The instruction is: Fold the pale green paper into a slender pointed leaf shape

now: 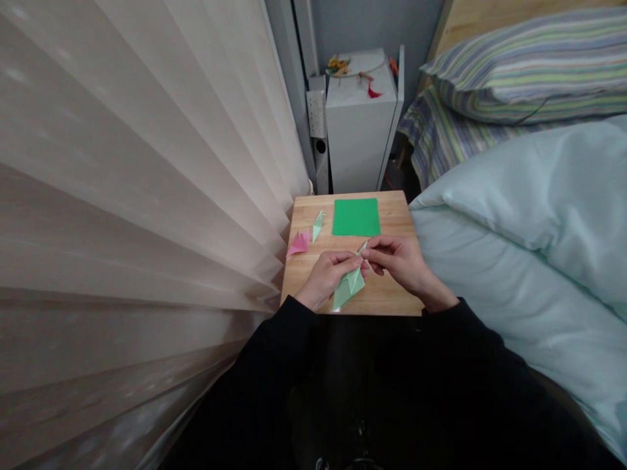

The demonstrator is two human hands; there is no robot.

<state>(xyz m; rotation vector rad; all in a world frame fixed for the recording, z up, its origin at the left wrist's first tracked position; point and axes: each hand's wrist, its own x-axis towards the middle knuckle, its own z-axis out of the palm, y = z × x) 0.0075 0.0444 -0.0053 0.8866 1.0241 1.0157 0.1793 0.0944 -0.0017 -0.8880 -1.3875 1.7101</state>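
A partly folded piece of light green origami paper (349, 290) is held between my two hands above the small wooden table. My left hand (332, 273) is closed on its left side, the thumb pressed on top near the middle. With thumb and forefinger, my right hand (396, 260) pinches the narrow upper tip. The wider part of the paper points down toward me. Beyond my hands lies a flat green sheet of paper (356, 217). To its left are a folded light green paper piece (318, 226) and a pink folded paper piece (299, 243).
The wooden table (304, 277) stands between a pleated curtain (196, 163) on the left and a bed with a pale blue quilt (514, 241) on the right. Behind it is a white cabinet (357, 143) with small items on top. A striped pillow (533, 65) lies on the bed.
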